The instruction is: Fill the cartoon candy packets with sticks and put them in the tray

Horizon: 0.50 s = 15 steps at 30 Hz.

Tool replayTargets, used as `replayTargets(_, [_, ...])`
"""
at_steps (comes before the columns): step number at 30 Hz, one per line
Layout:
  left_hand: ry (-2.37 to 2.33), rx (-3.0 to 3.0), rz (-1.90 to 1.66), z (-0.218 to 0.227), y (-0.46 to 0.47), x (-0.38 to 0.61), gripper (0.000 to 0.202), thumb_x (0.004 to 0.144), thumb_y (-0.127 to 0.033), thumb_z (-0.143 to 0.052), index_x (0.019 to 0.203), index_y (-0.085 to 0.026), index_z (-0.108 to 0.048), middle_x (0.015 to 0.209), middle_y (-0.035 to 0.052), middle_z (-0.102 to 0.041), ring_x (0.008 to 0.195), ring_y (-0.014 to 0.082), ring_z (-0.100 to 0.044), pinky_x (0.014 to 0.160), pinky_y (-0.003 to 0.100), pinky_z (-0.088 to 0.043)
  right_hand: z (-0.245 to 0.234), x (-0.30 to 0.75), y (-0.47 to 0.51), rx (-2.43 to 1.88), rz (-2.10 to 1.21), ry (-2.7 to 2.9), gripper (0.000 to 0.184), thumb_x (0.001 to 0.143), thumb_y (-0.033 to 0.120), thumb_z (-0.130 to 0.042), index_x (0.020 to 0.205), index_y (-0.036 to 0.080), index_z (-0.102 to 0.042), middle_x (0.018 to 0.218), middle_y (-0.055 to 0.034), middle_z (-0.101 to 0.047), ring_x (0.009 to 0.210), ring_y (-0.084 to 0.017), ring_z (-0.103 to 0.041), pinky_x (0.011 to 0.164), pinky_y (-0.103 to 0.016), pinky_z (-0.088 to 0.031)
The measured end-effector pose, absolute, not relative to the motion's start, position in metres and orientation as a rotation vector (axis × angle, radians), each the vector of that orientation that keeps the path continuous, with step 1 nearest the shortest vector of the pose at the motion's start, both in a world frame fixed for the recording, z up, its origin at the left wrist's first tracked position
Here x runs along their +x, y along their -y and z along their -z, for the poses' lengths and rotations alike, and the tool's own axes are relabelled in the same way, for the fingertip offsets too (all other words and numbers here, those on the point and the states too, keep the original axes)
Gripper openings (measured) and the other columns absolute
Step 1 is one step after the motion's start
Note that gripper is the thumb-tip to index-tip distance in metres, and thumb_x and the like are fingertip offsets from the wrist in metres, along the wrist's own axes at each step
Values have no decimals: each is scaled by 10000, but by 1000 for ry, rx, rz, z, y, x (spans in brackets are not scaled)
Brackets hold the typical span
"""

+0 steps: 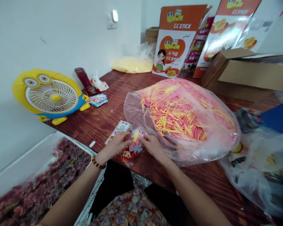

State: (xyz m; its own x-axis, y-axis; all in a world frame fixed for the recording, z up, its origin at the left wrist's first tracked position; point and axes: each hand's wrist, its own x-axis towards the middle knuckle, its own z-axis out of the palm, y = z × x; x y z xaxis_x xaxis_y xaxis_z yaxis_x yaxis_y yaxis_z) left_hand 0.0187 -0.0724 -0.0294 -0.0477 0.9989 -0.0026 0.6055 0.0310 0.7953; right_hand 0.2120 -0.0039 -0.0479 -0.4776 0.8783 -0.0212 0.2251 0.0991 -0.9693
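Note:
My left hand [118,145], with a beaded bracelet at the wrist, pinches the left side of a small printed plastic packet [136,140]. At its right edge, the fingers of my right hand [153,146] are closed on the same packet. Something yellow shows through its clear upper part. Just below lies a red piece with a cartoon face [126,154], partly covered; whether it belongs to another packet I cannot tell. A white printed packet or box [121,126] lies behind my left hand. Beyond my right hand, a large clear bag [226,125] lies open, full of thin pink and yellow sticks [176,121].
A yellow and blue cartoon fan [56,98] stands on the wooden table [94,121] at left, beside a dark red bottle [83,78] and printed packets [98,99]. Cartons [174,40] line the back right. A crumpled plastic bag [261,175] lies at right.

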Motion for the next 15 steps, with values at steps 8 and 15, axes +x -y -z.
replayTargets(8, [-1856,1772,-482,44,82,36,523,902,-368,-566,1392,-194,-509,1416,161,-531,1311,341,-477,1127,560,-306,2,296,-22,-1683,-603,2087,279,942,398,-465,995,209,-663,797,-47,-706,708,-199,-614,611,-281,-350])
replayTargets(15, [-1817,1682,-540,42,74,33,530,853,-324,-585,1346,-138,-531,1386,183,-561,1300,325,-510,1118,480,-369,-3,348,-74,-1772,-61,2274,311,967,311,-412,965,157,-683,1023,-148,-713,888,-257,-632,693,-329,-396])
